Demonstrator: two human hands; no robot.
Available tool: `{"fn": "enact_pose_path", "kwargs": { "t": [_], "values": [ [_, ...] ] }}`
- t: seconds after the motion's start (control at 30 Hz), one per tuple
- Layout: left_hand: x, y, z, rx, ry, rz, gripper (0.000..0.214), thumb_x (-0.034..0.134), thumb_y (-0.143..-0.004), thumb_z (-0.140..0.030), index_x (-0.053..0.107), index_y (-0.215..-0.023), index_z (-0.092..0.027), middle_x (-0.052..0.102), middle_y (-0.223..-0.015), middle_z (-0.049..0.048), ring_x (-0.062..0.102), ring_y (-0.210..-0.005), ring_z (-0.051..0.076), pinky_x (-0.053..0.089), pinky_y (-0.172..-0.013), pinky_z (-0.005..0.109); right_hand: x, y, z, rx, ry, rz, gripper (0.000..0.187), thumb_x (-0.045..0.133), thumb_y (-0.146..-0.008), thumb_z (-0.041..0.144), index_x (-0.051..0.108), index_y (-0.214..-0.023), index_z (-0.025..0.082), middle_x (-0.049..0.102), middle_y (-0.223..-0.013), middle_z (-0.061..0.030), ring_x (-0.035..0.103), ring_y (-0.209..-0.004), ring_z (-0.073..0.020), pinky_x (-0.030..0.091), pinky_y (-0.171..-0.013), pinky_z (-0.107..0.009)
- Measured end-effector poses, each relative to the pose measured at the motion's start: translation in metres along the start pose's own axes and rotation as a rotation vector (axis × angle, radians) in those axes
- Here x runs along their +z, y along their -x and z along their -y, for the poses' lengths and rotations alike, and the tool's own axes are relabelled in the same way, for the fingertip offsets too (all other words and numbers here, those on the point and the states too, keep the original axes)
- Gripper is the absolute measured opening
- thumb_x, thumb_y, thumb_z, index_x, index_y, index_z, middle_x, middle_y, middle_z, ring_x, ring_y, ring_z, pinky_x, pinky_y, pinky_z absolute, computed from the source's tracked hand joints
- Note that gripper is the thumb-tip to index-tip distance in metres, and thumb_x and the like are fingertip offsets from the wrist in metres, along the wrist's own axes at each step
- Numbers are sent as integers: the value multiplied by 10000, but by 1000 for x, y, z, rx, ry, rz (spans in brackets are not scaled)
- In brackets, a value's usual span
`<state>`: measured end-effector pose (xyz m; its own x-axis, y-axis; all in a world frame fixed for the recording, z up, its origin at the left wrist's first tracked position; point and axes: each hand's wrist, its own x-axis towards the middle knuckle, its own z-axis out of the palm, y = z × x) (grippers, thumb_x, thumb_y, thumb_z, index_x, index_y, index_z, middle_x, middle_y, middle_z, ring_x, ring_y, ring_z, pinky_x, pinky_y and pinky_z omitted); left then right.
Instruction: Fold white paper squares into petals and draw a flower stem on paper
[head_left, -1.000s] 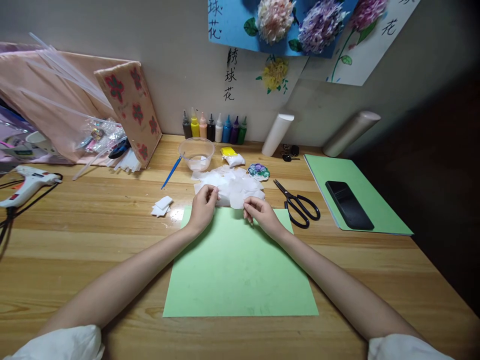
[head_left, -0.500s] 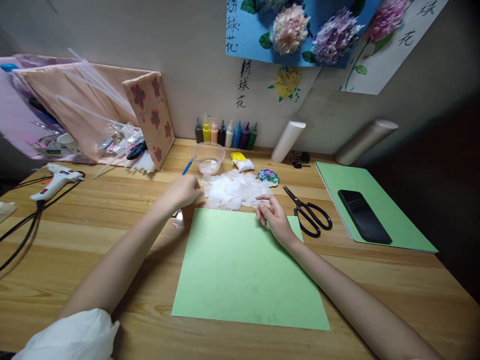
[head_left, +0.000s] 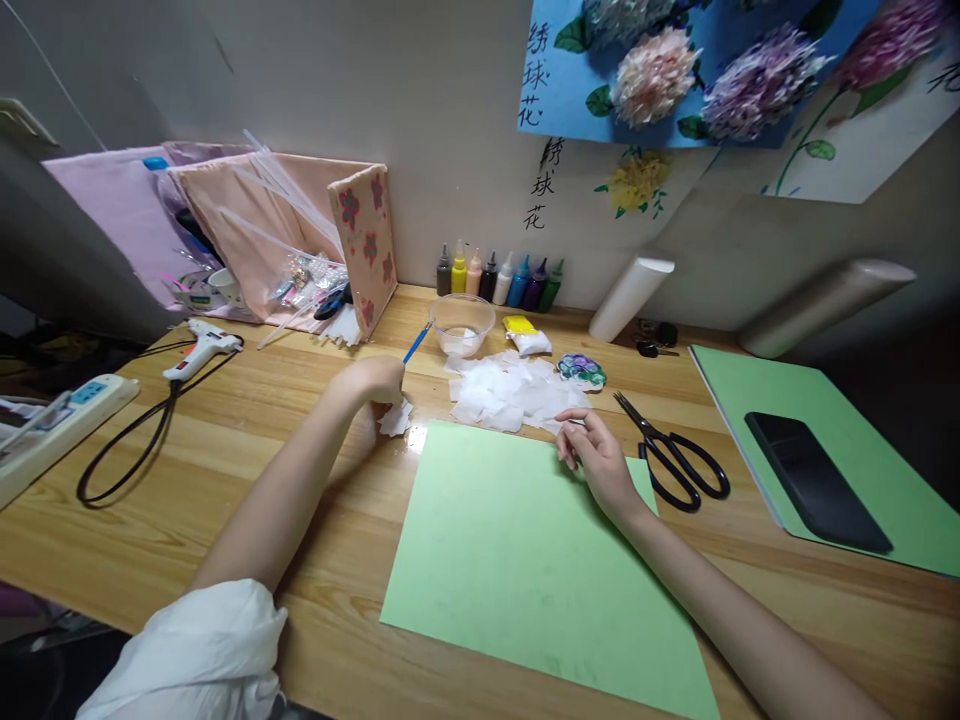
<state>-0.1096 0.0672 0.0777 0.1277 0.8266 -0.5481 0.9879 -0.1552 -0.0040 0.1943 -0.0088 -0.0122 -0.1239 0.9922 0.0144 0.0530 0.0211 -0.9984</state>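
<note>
The desk is light brown with streaked grain. The large middle sheet is pale green; the paper pieces, white. Along the desk's back edge, bottles run grey, yellow, peach, black, white, blue, purple, green.

"How's the light?"
"Moderate over the wooden table, with glare beside the white paper scraps and a soft shadow below the left hand."
"And the edges?"
"The far right sinks nearly to black; the silvery cylinder looks stretched."
</note>
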Motion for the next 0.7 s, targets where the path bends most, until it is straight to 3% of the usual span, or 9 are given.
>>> {"fn": "enact_pose_path", "kwargs": {
  "t": [0.2,0.33,0.47,0.6,0.7],
  "values": [
    [2,2,-4,81,-2,-10,221,615,-633,-346,700,-686,-150,693,-713,94,587,-627,192,369,-530,246,1,-1,1,-3,13,5,188,484,-881,381,503,-943,205,489,-558,49,379,-468,-86,302,-457,-220],
    [4,1,-7,69,-22,-12,104,609,-582,-241,658,-591,-150,672,-655,86,556,-573,184,328,-497,253,1,-2,0,-5,15,0,176,479,-885,372,507,-941,207,492,-561,49,383,-472,-86,308,-462,-219],
    [-2,9,-7,119,74,-61,110,542,-627,-238,601,-565,-168,620,-566,37,513,-529,154,299,-496,244,0,-1,-1,-3,13,9,173,477,-889,372,515,-907,204,485,-557,49,385,-474,-84,308,-463,-216],
    [-9,17,-23,362,382,-300,98,506,-688,-268,533,-666,-177,566,-646,0,482,-592,133,316,-536,227,0,0,-2,-21,17,42,184,474,-893,377,525,-897,200,480,-579,44,385,-486,-84,309,-464,-211],
    [-3,15,-52,614,764,-311,94,485,-713,-257,447,-679,-177,492,-683,-17,467,-653,121,358,-593,218,0,0,-4,-51,30,104,225,514,-873,389,531,-1003,207,523,-744,11,428,-562,-88,347,-499,-211]
  ]
}}
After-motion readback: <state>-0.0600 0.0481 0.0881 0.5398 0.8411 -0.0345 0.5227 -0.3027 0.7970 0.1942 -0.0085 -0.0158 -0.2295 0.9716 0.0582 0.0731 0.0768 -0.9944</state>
